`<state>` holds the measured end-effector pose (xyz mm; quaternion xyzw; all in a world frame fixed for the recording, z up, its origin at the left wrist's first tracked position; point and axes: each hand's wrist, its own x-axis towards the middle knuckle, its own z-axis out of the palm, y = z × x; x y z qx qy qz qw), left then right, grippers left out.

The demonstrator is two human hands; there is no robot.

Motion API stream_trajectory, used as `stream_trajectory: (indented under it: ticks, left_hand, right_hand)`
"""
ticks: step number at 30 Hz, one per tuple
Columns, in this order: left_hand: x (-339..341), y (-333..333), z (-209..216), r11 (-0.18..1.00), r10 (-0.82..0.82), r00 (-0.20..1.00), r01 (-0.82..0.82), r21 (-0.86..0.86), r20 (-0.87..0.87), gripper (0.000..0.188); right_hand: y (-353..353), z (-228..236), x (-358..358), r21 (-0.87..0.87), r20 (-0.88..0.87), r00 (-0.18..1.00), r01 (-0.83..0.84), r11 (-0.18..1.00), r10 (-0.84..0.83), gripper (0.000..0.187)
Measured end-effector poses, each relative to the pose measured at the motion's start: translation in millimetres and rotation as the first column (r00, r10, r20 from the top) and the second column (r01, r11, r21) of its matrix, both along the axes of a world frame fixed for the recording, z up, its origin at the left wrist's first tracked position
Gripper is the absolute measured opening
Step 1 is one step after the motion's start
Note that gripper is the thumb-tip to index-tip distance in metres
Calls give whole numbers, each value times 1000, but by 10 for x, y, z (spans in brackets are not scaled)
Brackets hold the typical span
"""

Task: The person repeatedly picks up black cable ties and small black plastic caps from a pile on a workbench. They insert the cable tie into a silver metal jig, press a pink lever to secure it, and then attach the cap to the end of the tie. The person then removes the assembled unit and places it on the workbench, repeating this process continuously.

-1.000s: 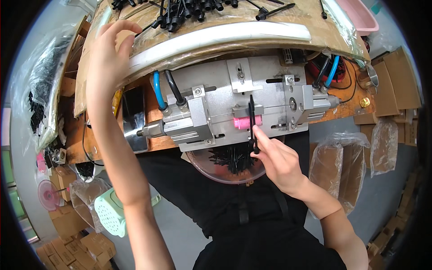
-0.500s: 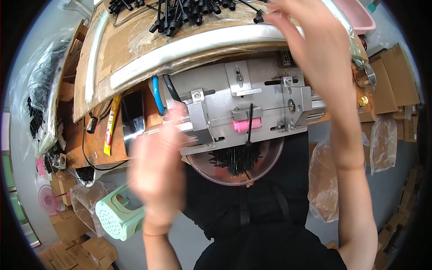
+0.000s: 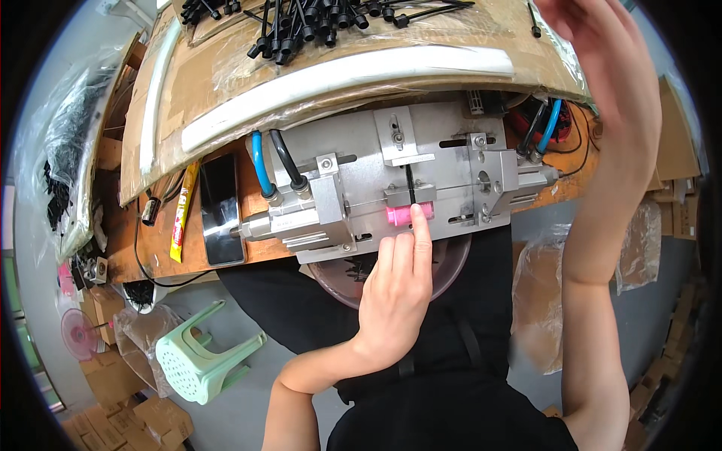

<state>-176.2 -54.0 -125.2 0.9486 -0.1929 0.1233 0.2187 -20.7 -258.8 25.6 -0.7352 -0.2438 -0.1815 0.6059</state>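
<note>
A metal fixture (image 3: 444, 165) with clamp blocks at both ends lies in front of me. A thin black rod (image 3: 410, 180) sits upright in the picture at its middle, running down to a pink cylinder (image 3: 400, 216). My left hand (image 3: 397, 289) has its index finger stretched out, its tip on the pink cylinder at the rod's lower end. The other fingers lie straight beside it, gripping nothing. At the upper right, my right hand (image 3: 598, 45) is raised, fingers apart and partly cut off by the frame. Close to its fingertips a black stick (image 3: 535, 21) lies on the cardboard.
Black stick parts (image 3: 301, 26) are heaped on the film-wrapped cardboard (image 3: 248, 83) behind the fixture. A translucent bowl (image 3: 338, 284) is below the fixture's front edge. Left are a phone (image 3: 221, 210), a yellow packet (image 3: 184, 214) and a green stool (image 3: 199, 361). Hoses (image 3: 262, 161) rise nearby.
My left hand came from the fixture's left end to the pink cylinder. The black rod shifted up from across the cylinder to the middle blocks. My right hand moved right, away from the heap.
</note>
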Motion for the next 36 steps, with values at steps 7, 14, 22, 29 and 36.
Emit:
stream_trajectory:
  ticks: [7, 14, 22, 29, 36]
  left_hand:
    - [-8, 220, 319, 990, 25, 999, -30, -140, -39, 69]
    - [-23, 258, 375, 974, 41, 999, -38, -222, 9, 67]
    - [44, 344, 438, 984, 23, 1000, -23, -175, -5, 68]
    - [1526, 343, 997, 991, -81, 883, 121, -55, 463, 29]
    - [2150, 415, 1813, 986, -151, 989, 150, -71, -3, 14]
  right_hand:
    - [449, -1123, -1282, -369, 211, 976, 120, 922, -43, 37]
    - [670, -1697, -1531, -509, 121, 988, 141, 849, -91, 64]
    - [654, -1645, -1459, -558, 77, 994, 106, 823, -76, 63]
    - [457, -778, -646, -510, 562, 823, 420, 751, -79, 34]
    - [423, -20, 430, -899, 262, 965, 241, 366, 8, 15]
